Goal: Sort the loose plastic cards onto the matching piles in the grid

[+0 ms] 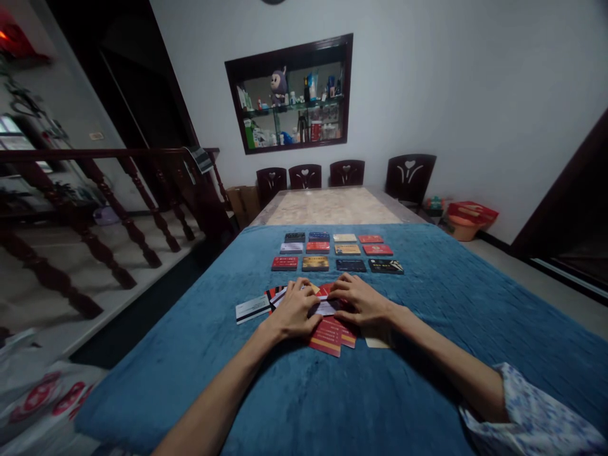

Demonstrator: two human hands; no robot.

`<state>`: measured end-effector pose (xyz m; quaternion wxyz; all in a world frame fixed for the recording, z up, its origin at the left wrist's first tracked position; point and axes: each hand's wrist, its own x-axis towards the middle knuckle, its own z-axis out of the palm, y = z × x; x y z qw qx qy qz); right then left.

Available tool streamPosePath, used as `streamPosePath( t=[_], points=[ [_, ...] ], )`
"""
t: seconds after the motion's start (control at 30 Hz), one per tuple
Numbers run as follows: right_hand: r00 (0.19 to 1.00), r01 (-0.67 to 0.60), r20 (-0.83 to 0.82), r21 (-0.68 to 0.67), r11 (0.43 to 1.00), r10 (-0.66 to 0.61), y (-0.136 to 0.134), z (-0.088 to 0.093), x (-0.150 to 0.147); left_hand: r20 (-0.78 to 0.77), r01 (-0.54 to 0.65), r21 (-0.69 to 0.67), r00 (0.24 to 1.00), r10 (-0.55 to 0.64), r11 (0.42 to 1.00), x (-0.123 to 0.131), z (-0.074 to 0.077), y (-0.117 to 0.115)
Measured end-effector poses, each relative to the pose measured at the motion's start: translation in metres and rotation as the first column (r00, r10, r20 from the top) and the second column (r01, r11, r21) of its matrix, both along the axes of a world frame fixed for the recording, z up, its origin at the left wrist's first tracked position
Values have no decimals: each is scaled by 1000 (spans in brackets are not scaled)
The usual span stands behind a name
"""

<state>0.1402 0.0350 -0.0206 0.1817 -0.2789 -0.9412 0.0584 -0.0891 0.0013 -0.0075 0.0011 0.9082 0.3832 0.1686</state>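
A loose, overlapping pile of bank-type cards lies on the blue cloth (228, 386), partly hidden under both hands. My left hand (295, 310) rests on the left part of the pile, fingers bent and thumb apart. From the right, my right hand (360, 301) lies over the other side, its fingers also spread from the thumb. Between the hands shows a white card (326, 306). Red cards (325, 339) fan out toward me below it. A silver card with a dark stripe (251, 308) sticks out left. Under my right wrist peeks a pale card (379, 342).
Beyond the hands, cards stand in three neat rows, among them a black card (386, 266) and a gold card (315, 263). Bare marble-like tabletop (327, 206) continues behind the cloth. Dark chairs (411, 177) line the far end; a wooden railing (109, 190) runs at left.
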Motion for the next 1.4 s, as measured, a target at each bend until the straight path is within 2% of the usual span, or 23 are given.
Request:
streamPosePath(
  t=[0.27, 0.57, 0.7, 0.87, 0.97, 1.1, 1.23, 1.4],
  points=[
    [997, -51, -51, 113, 992, 57, 3, -1, 2, -12, 68, 92, 998, -68, 993, -4, -3, 5],
    [990, 55, -144, 389, 920, 2, 14, -15, 1, -66, 55, 256, 997, -39, 965, -4, -5, 9],
    [987, 85, -162, 405, 911, -20, 15, -16, 1, -107, 24, 280, 994, 6, 960, -2, -4, 7],
    [984, 121, -167, 387, 914, -60, 12, -12, 1, -84, 4, 284, 996, 21, 959, 0, -3, 6],
    [968, 190, -223, 365, 912, -112, 10, -10, 2, -4, -45, 283, 999, 48, 958, 0, -3, 5],
    [940, 271, -284, 285, 920, -189, 9, -11, 4, 205, -149, 260, 974, 96, 954, 0, -5, 4],
    [925, 280, -319, 206, 937, -206, 8, -14, 3, 418, -207, 233, 904, 94, 950, 2, -12, 6],
    [895, 271, -392, 93, 958, -215, 9, -15, 0, 556, -272, 153, 819, 145, 950, 5, -19, 10]
  ],
)
